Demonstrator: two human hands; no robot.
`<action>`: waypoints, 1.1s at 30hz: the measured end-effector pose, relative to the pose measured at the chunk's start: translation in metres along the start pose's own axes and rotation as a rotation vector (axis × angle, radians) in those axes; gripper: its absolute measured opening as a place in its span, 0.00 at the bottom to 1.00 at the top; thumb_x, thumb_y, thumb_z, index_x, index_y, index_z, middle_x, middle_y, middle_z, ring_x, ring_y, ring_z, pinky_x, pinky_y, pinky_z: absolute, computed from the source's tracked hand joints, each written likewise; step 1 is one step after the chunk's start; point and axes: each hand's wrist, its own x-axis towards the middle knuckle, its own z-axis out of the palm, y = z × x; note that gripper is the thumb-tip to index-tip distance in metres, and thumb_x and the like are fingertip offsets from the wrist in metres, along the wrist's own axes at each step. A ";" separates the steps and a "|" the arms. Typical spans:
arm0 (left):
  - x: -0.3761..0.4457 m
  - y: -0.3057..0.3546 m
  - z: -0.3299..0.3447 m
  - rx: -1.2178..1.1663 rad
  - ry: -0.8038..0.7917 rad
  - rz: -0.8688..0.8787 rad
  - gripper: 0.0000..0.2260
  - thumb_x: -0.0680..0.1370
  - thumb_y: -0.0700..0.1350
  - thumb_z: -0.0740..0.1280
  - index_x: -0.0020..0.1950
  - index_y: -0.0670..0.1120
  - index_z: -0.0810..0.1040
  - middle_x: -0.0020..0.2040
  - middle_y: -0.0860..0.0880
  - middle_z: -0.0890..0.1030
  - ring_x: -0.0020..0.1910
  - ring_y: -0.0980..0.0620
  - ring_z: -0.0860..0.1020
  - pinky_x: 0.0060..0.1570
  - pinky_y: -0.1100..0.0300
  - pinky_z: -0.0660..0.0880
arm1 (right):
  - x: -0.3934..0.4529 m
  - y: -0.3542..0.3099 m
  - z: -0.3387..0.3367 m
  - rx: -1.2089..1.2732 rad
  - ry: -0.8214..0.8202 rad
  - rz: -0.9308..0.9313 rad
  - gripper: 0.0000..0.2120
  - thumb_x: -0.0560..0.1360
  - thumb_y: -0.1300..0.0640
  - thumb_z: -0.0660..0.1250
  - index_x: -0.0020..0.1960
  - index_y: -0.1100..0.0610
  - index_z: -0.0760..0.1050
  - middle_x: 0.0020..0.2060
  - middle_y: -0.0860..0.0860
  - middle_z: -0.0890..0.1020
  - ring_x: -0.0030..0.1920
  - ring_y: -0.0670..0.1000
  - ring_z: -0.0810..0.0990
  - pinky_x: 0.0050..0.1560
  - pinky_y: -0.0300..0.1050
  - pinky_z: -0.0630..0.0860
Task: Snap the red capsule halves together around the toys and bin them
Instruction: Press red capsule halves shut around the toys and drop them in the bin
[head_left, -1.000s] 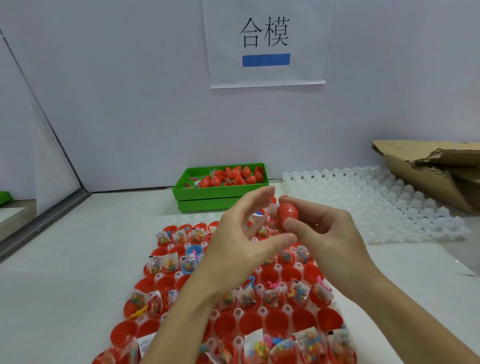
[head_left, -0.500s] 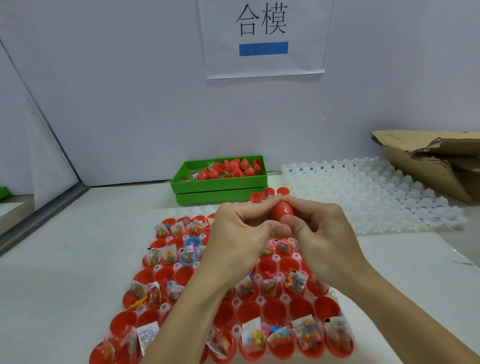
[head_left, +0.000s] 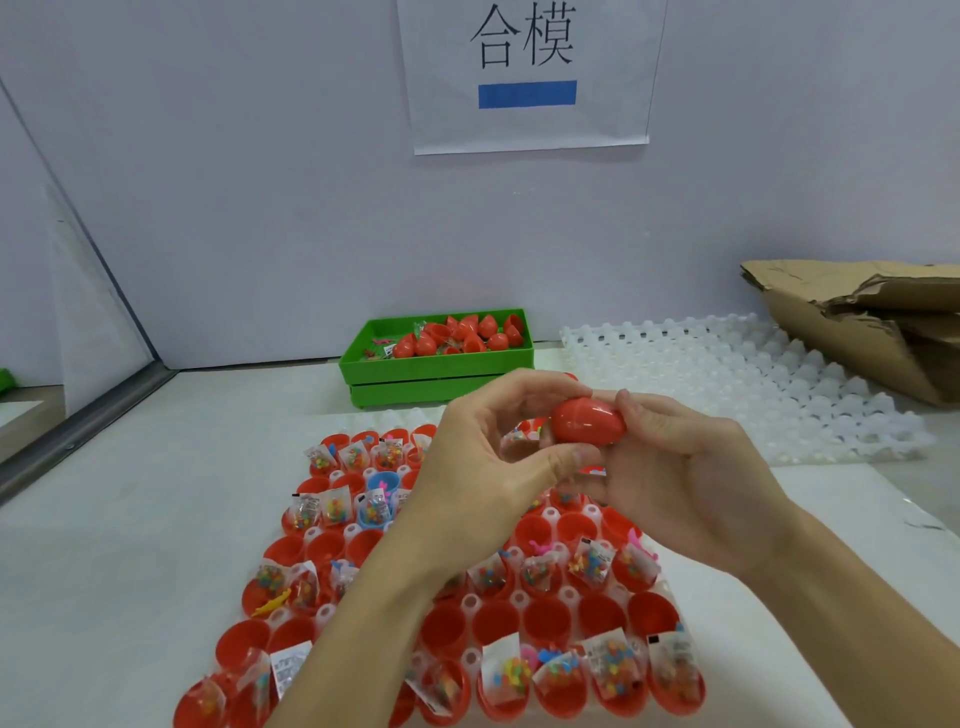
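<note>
A closed red capsule (head_left: 587, 422) is held between both hands above the tray. My right hand (head_left: 680, 473) grips it from the right with fingers curled round it. My left hand (head_left: 493, 457) pinches its left end between thumb and forefinger. Below lies a white tray (head_left: 470, 603) of open red capsule halves (head_left: 550, 621), many holding small bagged toys (head_left: 608, 662). One blue half (head_left: 382, 486) sits among them. A green bin (head_left: 441, 366) at the back holds several finished red capsules.
An empty white moulded tray (head_left: 727, 384) lies at the right rear, with crushed brown cardboard (head_left: 872, 322) beyond it. A paper sign (head_left: 527, 78) hangs on the back wall. A metal-edged partition (head_left: 78, 415) runs along the left.
The hands came together on the capsule, then spread a little; the whole capsule now shows between them, slightly higher and to the right.
</note>
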 end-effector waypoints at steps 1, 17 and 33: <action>0.000 0.000 0.000 0.017 0.000 0.007 0.15 0.71 0.35 0.75 0.55 0.45 0.81 0.52 0.49 0.84 0.57 0.53 0.81 0.54 0.58 0.80 | 0.000 0.000 0.001 0.013 -0.007 0.004 0.22 0.75 0.51 0.62 0.60 0.68 0.77 0.52 0.65 0.78 0.56 0.65 0.75 0.59 0.61 0.74; 0.002 -0.001 0.001 0.125 0.134 0.078 0.18 0.70 0.31 0.75 0.53 0.50 0.85 0.58 0.52 0.82 0.62 0.57 0.78 0.55 0.58 0.80 | 0.001 0.005 0.003 -0.114 0.132 -0.075 0.23 0.75 0.52 0.65 0.65 0.65 0.75 0.58 0.68 0.80 0.60 0.69 0.80 0.60 0.63 0.77; 0.002 -0.003 0.003 0.225 0.234 0.017 0.14 0.70 0.35 0.77 0.53 0.47 0.86 0.47 0.53 0.84 0.49 0.56 0.82 0.46 0.63 0.81 | 0.002 0.004 0.010 -0.611 0.389 -0.296 0.13 0.74 0.69 0.69 0.51 0.53 0.83 0.44 0.49 0.88 0.44 0.50 0.87 0.45 0.38 0.82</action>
